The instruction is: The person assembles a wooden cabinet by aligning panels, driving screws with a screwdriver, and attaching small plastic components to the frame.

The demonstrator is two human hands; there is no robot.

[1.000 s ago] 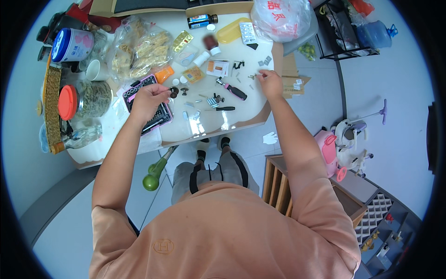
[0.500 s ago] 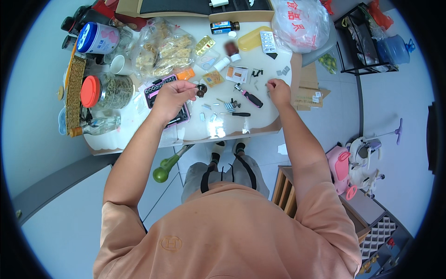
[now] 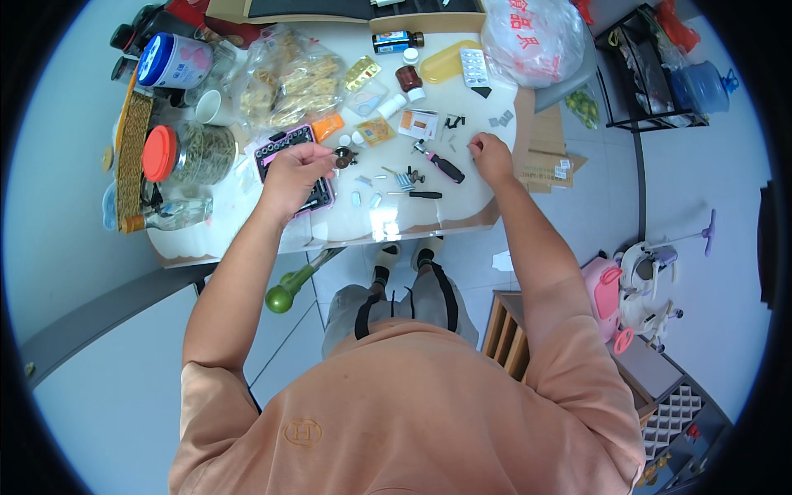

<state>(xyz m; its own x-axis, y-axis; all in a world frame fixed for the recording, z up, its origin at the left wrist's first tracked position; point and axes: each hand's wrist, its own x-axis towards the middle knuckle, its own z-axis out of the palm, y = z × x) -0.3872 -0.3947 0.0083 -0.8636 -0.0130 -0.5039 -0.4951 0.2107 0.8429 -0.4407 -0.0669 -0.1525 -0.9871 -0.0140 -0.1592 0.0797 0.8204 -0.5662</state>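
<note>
Between the thumb and fingertips of my left hand (image 3: pixel 295 175) is a small dark round metal part (image 3: pixel 344 157), its exact kind too small to tell. That hand hangs over the socket set case (image 3: pixel 320 195), hiding part of it. My right hand (image 3: pixel 493 160) is closed in a pinch above the right side of the table; whatever its fingertips hold, if anything, cannot be made out. Left of it lies a ratchet handle (image 3: pixel 446 167) in black and pink. A black-handled screwdriver (image 3: pixel 425 195) and several small metal pieces (image 3: pixel 403 179) lie between my hands.
A large jar with a red lid (image 3: pixel 161 154) and a glass bottle (image 3: pixel 177 214) stand at the left. Bagged food (image 3: pixel 301 87), a brown bottle (image 3: pixel 398 42) and a blister pack (image 3: pixel 473 68) lie farther back. The white table (image 3: pixel 272 234) has a near edge before my body.
My left hand has shifted slightly left with the round metal part, which now appears turned differently. My right hand stays pinched and has barely moved. The whole view has shifted slightly.
</note>
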